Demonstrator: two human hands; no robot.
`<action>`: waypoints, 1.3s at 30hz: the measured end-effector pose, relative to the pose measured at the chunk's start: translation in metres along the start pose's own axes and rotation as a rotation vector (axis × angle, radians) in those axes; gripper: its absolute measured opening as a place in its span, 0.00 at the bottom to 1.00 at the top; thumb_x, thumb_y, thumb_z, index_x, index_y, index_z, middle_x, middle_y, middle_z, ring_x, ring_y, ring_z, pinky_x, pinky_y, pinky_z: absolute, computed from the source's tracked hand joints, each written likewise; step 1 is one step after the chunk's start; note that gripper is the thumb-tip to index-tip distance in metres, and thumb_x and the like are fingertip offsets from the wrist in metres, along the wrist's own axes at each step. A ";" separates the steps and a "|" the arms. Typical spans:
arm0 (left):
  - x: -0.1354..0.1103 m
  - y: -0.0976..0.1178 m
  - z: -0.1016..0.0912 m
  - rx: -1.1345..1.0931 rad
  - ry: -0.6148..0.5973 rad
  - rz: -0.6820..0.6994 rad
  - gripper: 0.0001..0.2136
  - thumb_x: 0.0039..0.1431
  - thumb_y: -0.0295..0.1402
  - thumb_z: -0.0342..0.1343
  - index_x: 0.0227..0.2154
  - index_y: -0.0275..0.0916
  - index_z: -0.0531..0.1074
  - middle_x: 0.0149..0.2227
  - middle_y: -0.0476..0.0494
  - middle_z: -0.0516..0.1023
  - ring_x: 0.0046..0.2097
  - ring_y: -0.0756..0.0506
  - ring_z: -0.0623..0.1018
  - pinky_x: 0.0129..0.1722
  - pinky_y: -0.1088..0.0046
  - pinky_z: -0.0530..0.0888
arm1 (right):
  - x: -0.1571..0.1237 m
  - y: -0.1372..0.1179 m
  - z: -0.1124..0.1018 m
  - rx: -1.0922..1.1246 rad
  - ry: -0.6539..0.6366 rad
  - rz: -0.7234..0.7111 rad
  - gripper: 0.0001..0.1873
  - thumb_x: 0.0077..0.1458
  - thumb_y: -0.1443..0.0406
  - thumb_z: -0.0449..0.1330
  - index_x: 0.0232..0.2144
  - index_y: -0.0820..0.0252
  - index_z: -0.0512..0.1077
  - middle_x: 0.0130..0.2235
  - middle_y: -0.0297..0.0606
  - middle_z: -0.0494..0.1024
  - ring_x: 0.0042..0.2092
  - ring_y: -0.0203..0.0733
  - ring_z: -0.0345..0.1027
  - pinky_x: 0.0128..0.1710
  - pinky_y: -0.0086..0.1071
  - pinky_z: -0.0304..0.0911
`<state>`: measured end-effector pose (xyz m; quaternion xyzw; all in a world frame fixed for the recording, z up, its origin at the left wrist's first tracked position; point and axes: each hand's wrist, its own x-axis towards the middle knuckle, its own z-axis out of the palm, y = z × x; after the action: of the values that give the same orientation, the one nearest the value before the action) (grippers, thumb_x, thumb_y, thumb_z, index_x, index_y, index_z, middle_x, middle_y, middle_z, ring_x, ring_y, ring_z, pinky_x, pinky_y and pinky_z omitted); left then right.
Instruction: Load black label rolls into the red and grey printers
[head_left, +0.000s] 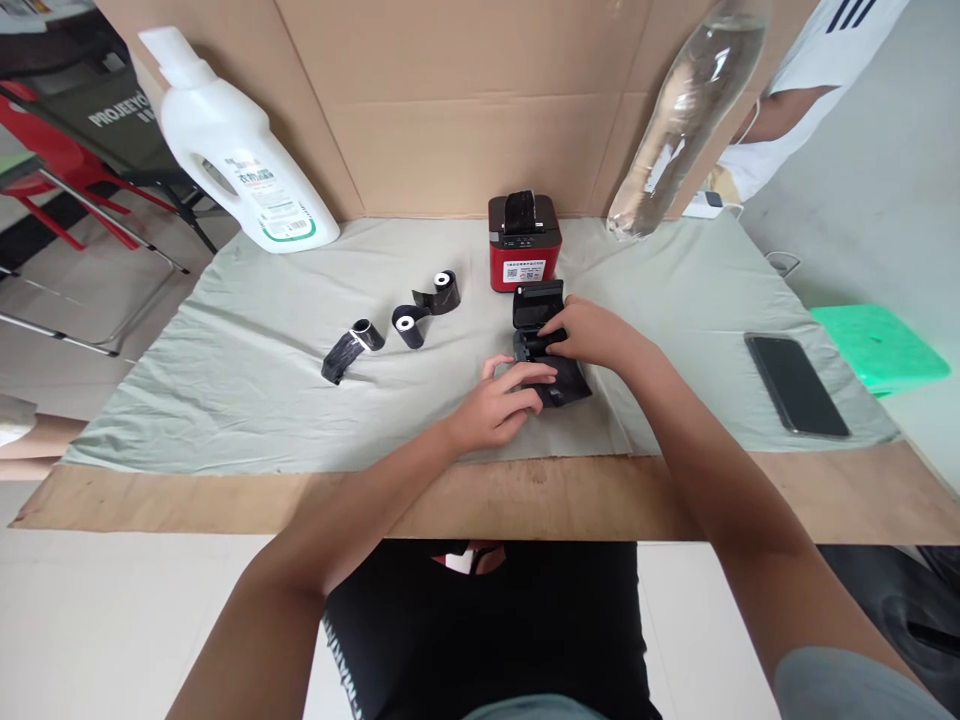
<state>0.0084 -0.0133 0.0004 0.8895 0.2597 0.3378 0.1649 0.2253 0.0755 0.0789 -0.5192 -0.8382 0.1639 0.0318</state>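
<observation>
Has open black device [529, 343] between half-curled right grip [591, 331], hold unclear, and loosely spread left grip [493, 407], on cloth-covered tabletop [300, 425] before cardboard [465, 130].

The hands [496, 408] hide parts of the black device [537, 293]. The label [523, 271] on the red printer [525, 250] is too small to read. The top edge cuts off the bottle [686, 120] and the person [859, 75] behind the cardboard [480, 110].

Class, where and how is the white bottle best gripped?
By its handle, probably from the left: on the white bottle the handle's opening lies on that side, offering a loop to close around, while cardboard stands behind.
</observation>
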 end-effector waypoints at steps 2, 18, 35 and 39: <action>-0.001 0.000 0.001 0.010 0.024 0.025 0.14 0.59 0.18 0.45 0.35 0.41 0.72 0.63 0.38 0.76 0.61 0.42 0.79 0.67 0.53 0.58 | -0.001 -0.009 0.003 -0.087 -0.013 0.031 0.20 0.57 0.68 0.65 0.51 0.55 0.84 0.51 0.49 0.78 0.55 0.57 0.72 0.50 0.41 0.66; 0.008 -0.014 -0.002 -0.609 0.542 -0.537 0.21 0.66 0.54 0.59 0.50 0.42 0.74 0.37 0.47 0.80 0.37 0.46 0.79 0.46 0.65 0.77 | -0.041 -0.045 -0.021 0.134 0.155 -0.260 0.12 0.59 0.70 0.60 0.46 0.57 0.74 0.46 0.43 0.79 0.44 0.49 0.73 0.42 0.39 0.64; 0.006 -0.026 -0.010 -0.624 0.598 -0.521 0.23 0.62 0.54 0.64 0.49 0.42 0.77 0.36 0.46 0.82 0.36 0.47 0.82 0.40 0.66 0.81 | -0.010 -0.038 0.008 0.725 0.072 -0.238 0.13 0.56 0.60 0.64 0.44 0.56 0.73 0.36 0.34 0.78 0.35 0.41 0.68 0.37 0.36 0.63; 0.006 -0.024 -0.009 -0.628 0.604 -0.490 0.26 0.59 0.52 0.67 0.54 0.44 0.74 0.53 0.40 0.82 0.47 0.43 0.84 0.46 0.64 0.83 | -0.007 -0.037 0.010 0.798 0.123 -0.235 0.13 0.59 0.57 0.62 0.42 0.58 0.74 0.37 0.35 0.78 0.35 0.39 0.68 0.37 0.35 0.62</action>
<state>-0.0021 0.0107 -0.0015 0.5721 0.3832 0.5936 0.4165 0.1942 0.0517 0.0813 -0.3759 -0.7589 0.4400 0.2987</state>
